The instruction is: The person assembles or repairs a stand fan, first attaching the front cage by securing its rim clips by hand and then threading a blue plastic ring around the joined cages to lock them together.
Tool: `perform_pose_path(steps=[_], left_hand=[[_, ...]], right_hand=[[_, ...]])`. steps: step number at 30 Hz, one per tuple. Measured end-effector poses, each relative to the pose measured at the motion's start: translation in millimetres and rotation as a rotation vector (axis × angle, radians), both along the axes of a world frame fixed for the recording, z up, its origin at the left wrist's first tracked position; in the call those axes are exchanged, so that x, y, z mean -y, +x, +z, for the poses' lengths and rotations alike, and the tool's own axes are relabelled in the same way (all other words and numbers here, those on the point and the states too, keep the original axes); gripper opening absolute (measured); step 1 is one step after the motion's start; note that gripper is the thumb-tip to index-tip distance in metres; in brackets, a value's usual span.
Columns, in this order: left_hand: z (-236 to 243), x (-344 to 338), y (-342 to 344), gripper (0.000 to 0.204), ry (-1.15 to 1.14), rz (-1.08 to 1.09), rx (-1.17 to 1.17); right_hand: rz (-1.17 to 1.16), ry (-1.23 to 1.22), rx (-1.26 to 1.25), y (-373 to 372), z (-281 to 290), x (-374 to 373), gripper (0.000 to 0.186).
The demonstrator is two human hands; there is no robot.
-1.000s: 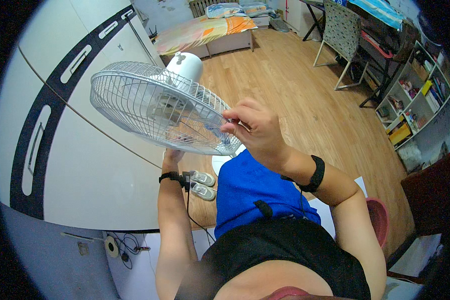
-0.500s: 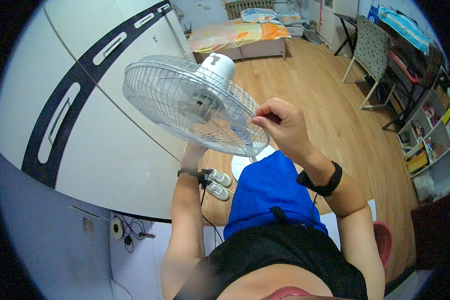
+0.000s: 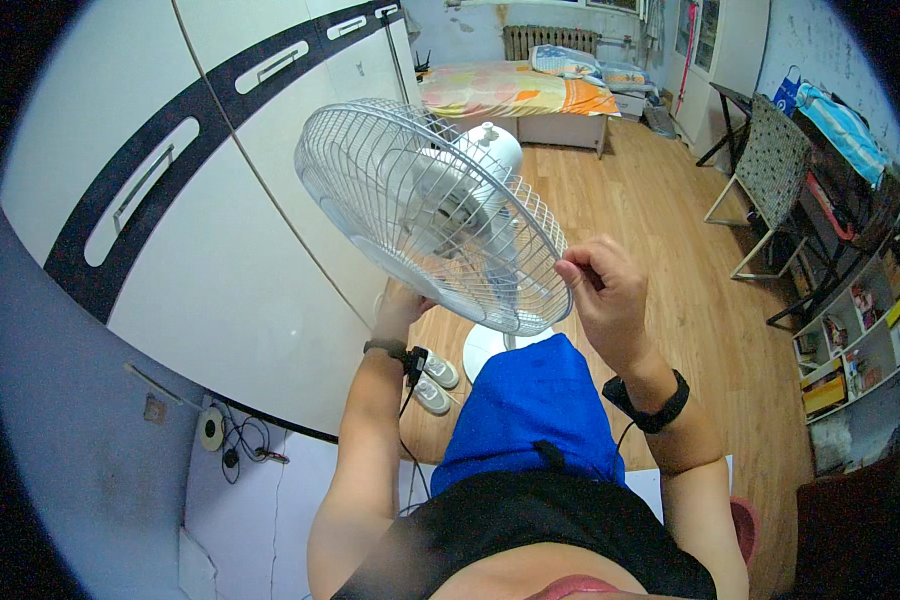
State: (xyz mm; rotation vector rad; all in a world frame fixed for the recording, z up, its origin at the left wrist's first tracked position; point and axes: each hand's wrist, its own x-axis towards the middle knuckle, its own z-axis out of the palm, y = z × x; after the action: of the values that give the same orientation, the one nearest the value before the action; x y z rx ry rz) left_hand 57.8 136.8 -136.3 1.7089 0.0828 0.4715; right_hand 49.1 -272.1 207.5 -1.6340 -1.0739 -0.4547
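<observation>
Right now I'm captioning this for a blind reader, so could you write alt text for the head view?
A person's right hand pinches the right edge of the tilted wire guard of a white fan; the left hand is partly hidden at the guard's lower left. A white wardrobe stands at left, a bed and chair farther back.

No words, labels or numbers can be read. Any print on the blue bag [image 3: 785, 92] at upper right is too small.
</observation>
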Motion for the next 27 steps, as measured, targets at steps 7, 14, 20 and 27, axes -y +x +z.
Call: perform_pose_path(steps=[7, 14, 20, 27], left_hand=[[12, -17, -20, 0.042, 0.417, 0.019, -0.057], [43, 39, -32, 0.022, -0.36, 0.047, 0.034], [61, -72, -119, 0.012, -0.418, 0.768, 0.387], [366, 138, -140, 0.014, 0.86, 0.816, 0.78]], right_hand=[[0.019, -0.015, 0.05, -2, 3, -2, 0.01], [-0.009, 0.06, -0.005, 6, -4, -1, 0.009], [0.046, 0.097, 0.005, 5, 4, -6, 0.009], [0.015, 0.125, -0.076, 7, -6, -2, 0.009]])
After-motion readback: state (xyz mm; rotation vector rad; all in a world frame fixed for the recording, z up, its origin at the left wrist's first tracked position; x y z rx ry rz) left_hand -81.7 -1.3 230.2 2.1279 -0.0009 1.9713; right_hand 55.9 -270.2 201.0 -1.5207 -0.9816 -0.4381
